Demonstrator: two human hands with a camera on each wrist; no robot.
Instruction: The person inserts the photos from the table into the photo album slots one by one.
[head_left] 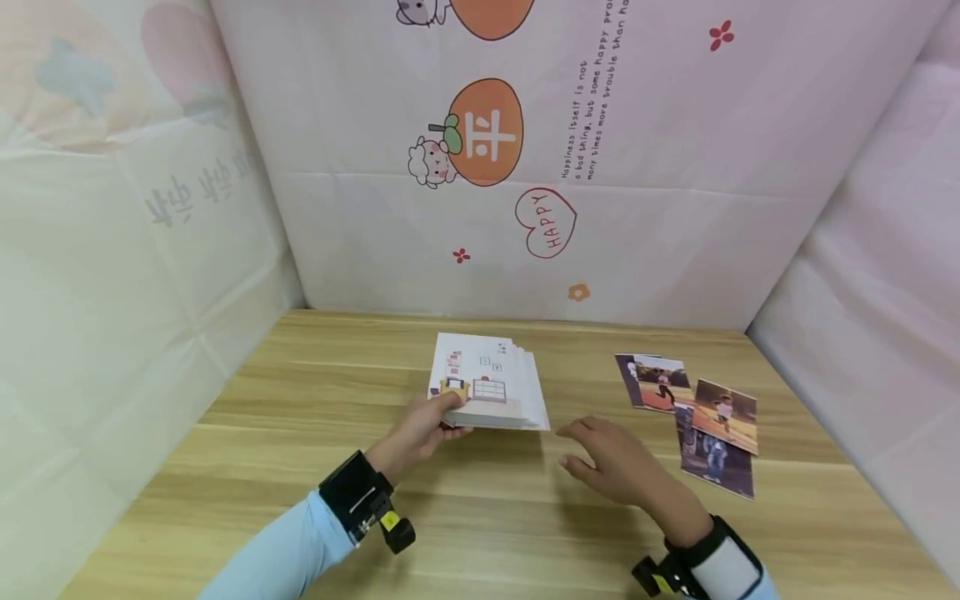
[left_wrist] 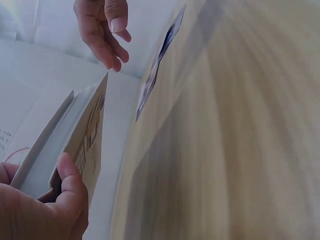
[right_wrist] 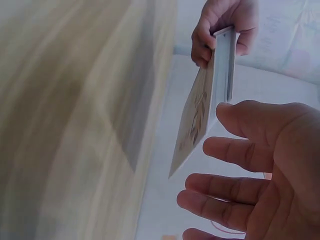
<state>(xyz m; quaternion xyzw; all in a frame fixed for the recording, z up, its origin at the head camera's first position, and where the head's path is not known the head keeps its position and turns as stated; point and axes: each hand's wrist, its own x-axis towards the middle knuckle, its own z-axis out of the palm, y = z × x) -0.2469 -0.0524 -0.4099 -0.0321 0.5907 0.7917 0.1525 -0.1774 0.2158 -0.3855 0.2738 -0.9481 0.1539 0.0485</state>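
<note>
A small photo album point(head_left: 480, 371) with a white cover, printed with little furniture drawings, is held up over the table. My left hand point(head_left: 420, 429) grips it at its near left corner, thumb on top and fingers underneath. In the left wrist view the album point(left_wrist: 92, 132) shows two stiff covers with thick pages between them. Just beyond its near right corner is my right hand point(head_left: 618, 462), fingers loosely spread and holding nothing. The right wrist view shows a gap between the fingers point(right_wrist: 227, 152) and the album point(right_wrist: 202, 107).
Several printed photos lie overlapping on the right of the wooden table point(head_left: 337, 392): a running figure point(head_left: 663, 385), another figure photo point(head_left: 726, 414) and a dark one point(head_left: 716, 462). A white printed cloth point(head_left: 375, 242) hangs behind, with more cloth on both sides.
</note>
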